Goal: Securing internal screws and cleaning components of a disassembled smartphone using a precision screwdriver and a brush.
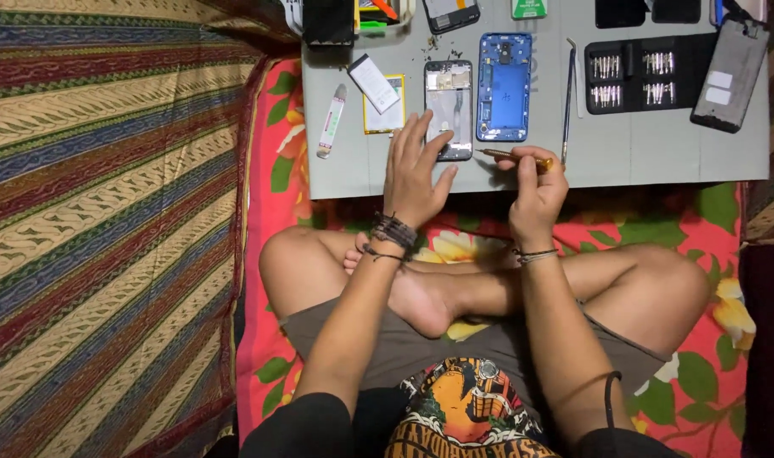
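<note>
My left hand [414, 170] rests with fingers spread on the grey work mat [641, 153], fingertips touching the lower end of an opened phone body [449, 106]. My right hand [535, 191] grips a small screwdriver [510, 155] with a yellow handle, its tip pointing left toward the phone's lower edge. Just right of the phone lies its blue back cover [504, 85].
A white battery [374, 83] on a yellow-edged card, a white pry tool [331, 121], metal tweezers [567, 102], a black bit set [650, 72] and a dark phone panel [730, 76] lie on the mat. My crossed legs sit on a red floral cloth; striped fabric is at left.
</note>
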